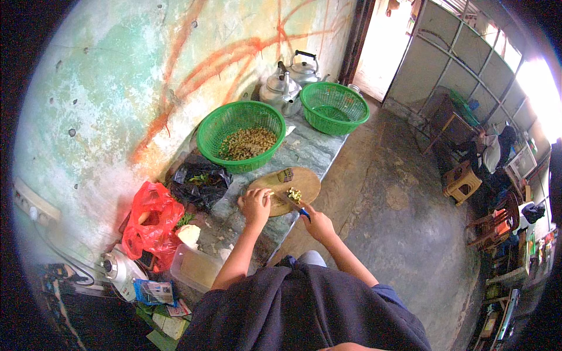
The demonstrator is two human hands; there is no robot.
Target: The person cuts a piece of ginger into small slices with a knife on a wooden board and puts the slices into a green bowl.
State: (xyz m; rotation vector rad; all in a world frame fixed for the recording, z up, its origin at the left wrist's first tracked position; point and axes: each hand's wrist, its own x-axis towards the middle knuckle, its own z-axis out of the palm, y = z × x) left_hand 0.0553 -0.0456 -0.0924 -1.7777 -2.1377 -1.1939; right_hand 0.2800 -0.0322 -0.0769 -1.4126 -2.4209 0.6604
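My right hand [319, 224] grips the blue handle of a knife [304, 213], whose blade lies over an oval wooden cutting board [308, 182]. Beside the blade is a small heap of chopped pale green pieces [294, 194]. My left hand [257, 205] rests at the board's left edge, with a small pale piece [270, 193] at its fingertips; how firmly it is held is hard to tell. Near the far edge of the board lies a dark brownish block [286, 175]. Behind the board, a green plastic basket [206, 140] holds many chopped brown pieces [248, 144].
A second green basket [336, 127] and metal kettles [281, 90] stand farther back. Black [199, 180] and red plastic bags [153, 219], a plastic container [195, 267] and a blender base [120, 270] are at left. A person [491, 151] sits far right near a plastic stool [462, 182].
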